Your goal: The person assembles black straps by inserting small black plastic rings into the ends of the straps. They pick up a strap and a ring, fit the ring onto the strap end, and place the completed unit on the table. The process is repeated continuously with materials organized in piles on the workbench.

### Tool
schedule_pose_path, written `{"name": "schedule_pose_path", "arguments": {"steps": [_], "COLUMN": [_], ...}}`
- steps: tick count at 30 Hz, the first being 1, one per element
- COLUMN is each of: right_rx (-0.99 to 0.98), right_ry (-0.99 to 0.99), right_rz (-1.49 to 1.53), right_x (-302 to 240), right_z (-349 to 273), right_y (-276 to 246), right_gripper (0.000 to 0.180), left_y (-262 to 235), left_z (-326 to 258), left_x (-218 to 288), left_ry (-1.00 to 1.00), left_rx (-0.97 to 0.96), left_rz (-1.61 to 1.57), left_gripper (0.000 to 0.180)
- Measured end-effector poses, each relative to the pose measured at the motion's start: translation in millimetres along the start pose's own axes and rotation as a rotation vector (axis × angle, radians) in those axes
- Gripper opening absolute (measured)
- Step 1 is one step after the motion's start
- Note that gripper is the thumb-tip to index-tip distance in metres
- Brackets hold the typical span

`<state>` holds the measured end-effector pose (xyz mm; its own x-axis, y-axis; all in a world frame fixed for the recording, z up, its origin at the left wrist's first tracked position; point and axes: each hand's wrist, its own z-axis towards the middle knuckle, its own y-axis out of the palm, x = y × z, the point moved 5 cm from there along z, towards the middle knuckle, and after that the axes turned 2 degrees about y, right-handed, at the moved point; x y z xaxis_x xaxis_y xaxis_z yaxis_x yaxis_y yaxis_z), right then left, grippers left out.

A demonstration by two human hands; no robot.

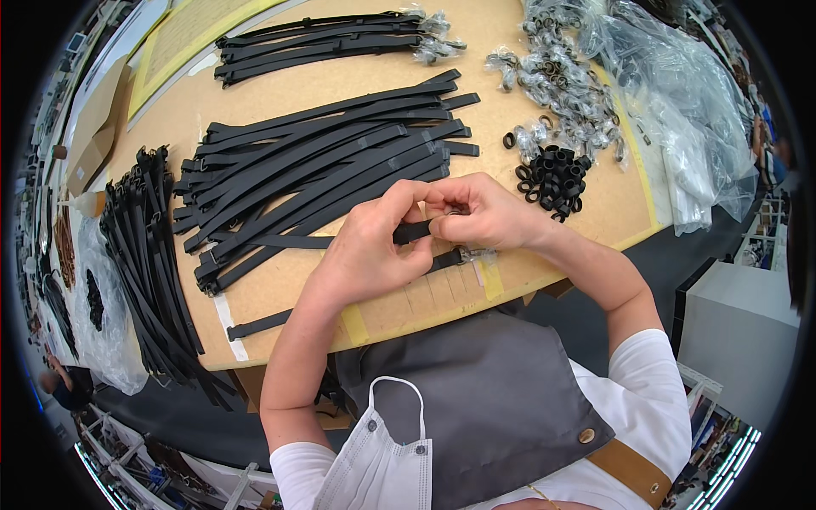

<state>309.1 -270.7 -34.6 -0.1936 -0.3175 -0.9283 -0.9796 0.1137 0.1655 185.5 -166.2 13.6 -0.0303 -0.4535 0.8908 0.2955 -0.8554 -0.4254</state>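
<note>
Near the table's front edge, my left hand [365, 246] and my right hand [489, 212] meet on a black strap [412, 231]. My left fingers are curled round it, and its length runs off leftward under that hand. With thumb and fingers my right hand pinches the strap's end. A small metallic bit shows between those fingers; its kind I cannot make out. Just below my hands lies another black strap [263, 324], with a plastic-wrapped metal piece [476, 254] at its right end. Beyond my hands spreads a pile of black straps [323, 153].
Black loops [557, 178] are heaped at the right, below many plastic-wrapped metal pieces [552, 76]. Clear plastic bags [680, 102] cover the table's right corner. More straps [319, 51] lie at the back; another bunch [149, 255] hangs over the left edge.
</note>
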Motion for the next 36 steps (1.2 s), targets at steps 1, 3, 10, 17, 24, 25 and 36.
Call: {"name": "schedule_pose_path", "arguments": {"steps": [1, 3, 10, 17, 24, 25, 36], "right_rx": [0.011, 0.032, -0.046, -0.154, -0.020, 0.033, 0.062], "right_ry": [-0.023, -0.052, -0.037, 0.089, -0.130, -0.289, -0.370], "right_rz": [-0.029, -0.064, 0.003, 0.054, -0.167, -0.267, -0.013], "right_x": [-0.2, -2.7, -2.9, -16.0, -24.4, -30.5, -47.9], "right_z": [0.3, -0.4, -1.3, -5.3, -6.5, -7.7, -26.1], "right_y": [1.6, 5.0, 4.2, 3.0, 5.3, 1.2, -11.9], "right_gripper": [0.006, 0.005, 0.018, 0.023, 0.025, 0.026, 0.037], "left_y": [-0.6, -0.9, -5.0, -14.1, -30.5, -40.9, -162.1], "left_z": [-0.8, -2.0, -2.9, -5.2, -10.3, -13.6, -81.0], "left_x": [-1.8, -3.9, -3.5, -5.8, 7.3, 7.9, 32.2], "left_ry": [-0.007, -0.001, -0.060, -0.024, 0.033, 0.032, -0.025], "left_rx": [-0.008, -0.008, -0.030, -0.008, 0.018, 0.029, 0.252], "left_rz": [-0.020, -0.059, -0.278, -0.318, 0.001, 0.106, 0.515], "left_gripper": [0.042, 0.044, 0.046, 0.040, 0.045, 0.046, 0.022]}}
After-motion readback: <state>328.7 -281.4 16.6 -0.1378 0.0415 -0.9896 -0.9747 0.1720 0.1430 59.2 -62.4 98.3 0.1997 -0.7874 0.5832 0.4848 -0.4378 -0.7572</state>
